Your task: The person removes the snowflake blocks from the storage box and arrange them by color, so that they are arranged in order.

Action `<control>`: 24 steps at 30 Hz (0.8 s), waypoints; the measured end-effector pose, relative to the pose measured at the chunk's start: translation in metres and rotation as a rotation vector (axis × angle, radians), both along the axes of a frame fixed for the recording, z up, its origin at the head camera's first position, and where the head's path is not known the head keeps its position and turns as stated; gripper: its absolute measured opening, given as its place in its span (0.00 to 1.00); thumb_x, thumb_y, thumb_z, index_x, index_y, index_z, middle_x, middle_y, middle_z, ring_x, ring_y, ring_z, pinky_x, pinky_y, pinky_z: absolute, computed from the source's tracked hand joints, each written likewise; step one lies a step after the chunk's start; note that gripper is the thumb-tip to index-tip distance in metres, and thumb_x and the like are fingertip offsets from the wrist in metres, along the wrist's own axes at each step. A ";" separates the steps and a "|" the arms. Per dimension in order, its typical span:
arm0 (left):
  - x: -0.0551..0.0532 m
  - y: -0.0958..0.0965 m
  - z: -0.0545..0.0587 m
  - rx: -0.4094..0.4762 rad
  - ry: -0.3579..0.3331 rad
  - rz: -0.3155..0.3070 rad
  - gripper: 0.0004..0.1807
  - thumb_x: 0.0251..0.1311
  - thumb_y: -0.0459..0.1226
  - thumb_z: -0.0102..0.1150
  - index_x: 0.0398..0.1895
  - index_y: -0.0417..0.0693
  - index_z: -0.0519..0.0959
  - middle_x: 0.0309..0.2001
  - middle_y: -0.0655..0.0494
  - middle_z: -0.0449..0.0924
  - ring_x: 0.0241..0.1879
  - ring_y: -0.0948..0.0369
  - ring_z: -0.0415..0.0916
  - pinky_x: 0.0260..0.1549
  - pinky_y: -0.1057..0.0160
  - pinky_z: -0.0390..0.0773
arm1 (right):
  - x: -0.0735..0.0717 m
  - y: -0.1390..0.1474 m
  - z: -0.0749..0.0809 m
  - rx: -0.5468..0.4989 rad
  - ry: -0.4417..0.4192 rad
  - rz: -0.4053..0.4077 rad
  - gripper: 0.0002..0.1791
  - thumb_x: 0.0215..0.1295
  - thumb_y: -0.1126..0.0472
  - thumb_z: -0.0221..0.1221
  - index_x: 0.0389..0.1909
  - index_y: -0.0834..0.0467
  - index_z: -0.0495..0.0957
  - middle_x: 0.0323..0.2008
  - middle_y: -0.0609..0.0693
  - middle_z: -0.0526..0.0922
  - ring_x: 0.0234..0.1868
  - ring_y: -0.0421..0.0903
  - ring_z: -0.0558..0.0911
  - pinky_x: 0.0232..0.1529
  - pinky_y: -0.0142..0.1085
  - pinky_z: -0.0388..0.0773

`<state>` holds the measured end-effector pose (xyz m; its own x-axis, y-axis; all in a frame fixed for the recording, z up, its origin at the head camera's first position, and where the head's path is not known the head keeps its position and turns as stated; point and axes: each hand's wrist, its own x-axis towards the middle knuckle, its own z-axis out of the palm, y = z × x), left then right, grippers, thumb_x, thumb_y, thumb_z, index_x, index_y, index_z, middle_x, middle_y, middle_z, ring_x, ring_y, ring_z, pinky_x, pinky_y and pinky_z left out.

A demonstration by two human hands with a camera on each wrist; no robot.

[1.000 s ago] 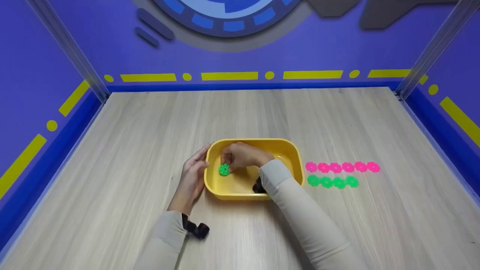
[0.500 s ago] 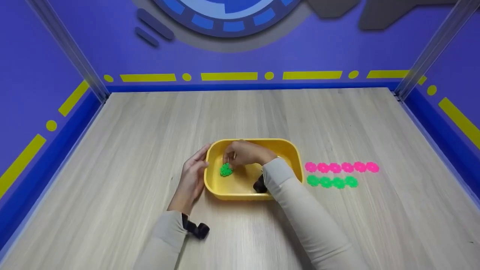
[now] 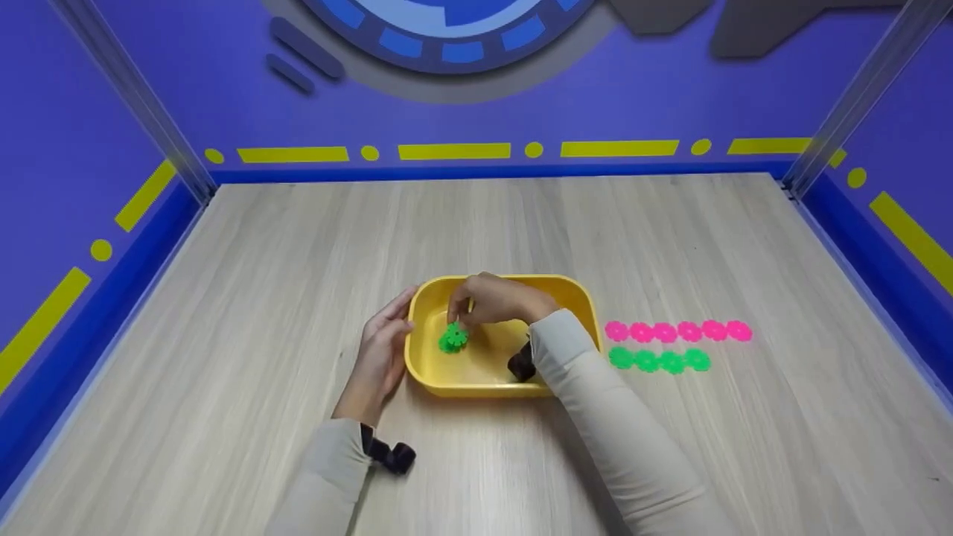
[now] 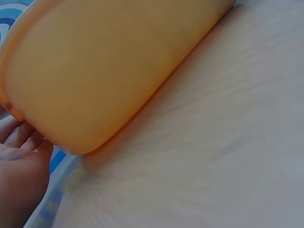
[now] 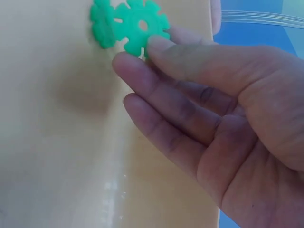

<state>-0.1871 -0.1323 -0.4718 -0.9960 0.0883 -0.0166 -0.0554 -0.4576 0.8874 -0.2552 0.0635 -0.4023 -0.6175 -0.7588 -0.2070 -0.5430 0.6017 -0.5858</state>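
My right hand [image 3: 495, 298] reaches into a yellow plastic tub [image 3: 476, 388]. Between thumb and fingertips it pinches a green snowflake disc [image 5: 142, 24], a flat notched toy piece with a hole in its middle. A second green disc [image 5: 102, 23] stands edge-on right beside it, overlapping it in the right wrist view; in the head view the two show together over the tub's floor. At the tub's left end, my left hand [image 3: 385, 346] rests with extended fingers against the outer wall, thumb at the rim. The left wrist view shows its palm [image 4: 23, 175] beside the tub wall.
Right of the tub, a row of several pink snowflake discs [image 3: 677, 332] lies above a shorter row of several green discs [image 3: 660, 361]. The pale wooden table [image 3: 313, 246] is enclosed by blue panels [image 3: 447, 112] at the back and sides.
My right hand has shifted slightly right and toward the tub's far edge with the green disc, which has turned. A second green disc now shows beneath it. The left hand stays still.
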 end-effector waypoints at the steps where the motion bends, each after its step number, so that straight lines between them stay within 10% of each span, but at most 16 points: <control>1: 0.000 0.000 0.000 0.003 0.002 -0.002 0.35 0.55 0.22 0.38 0.72 0.32 0.55 0.74 0.42 0.52 0.75 0.54 0.49 0.71 0.58 0.56 | 0.000 0.001 0.001 -0.003 0.000 0.002 0.10 0.60 0.69 0.58 0.38 0.57 0.85 0.35 0.49 0.86 0.33 0.42 0.77 0.39 0.28 0.79; 24: 0.000 -0.001 0.000 0.019 0.013 -0.008 0.35 0.56 0.21 0.37 0.72 0.31 0.54 0.75 0.41 0.51 0.75 0.54 0.47 0.72 0.58 0.54 | 0.005 0.033 0.026 -0.035 0.018 -0.031 0.10 0.58 0.69 0.59 0.38 0.57 0.85 0.30 0.49 0.86 0.35 0.49 0.84 0.32 0.29 0.77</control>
<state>-0.1870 -0.1328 -0.4719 -0.9954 0.0961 -0.0014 -0.0470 -0.4741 0.8792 -0.2504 0.0963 -0.3762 -0.6439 -0.7461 -0.1693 -0.5352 0.5974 -0.5973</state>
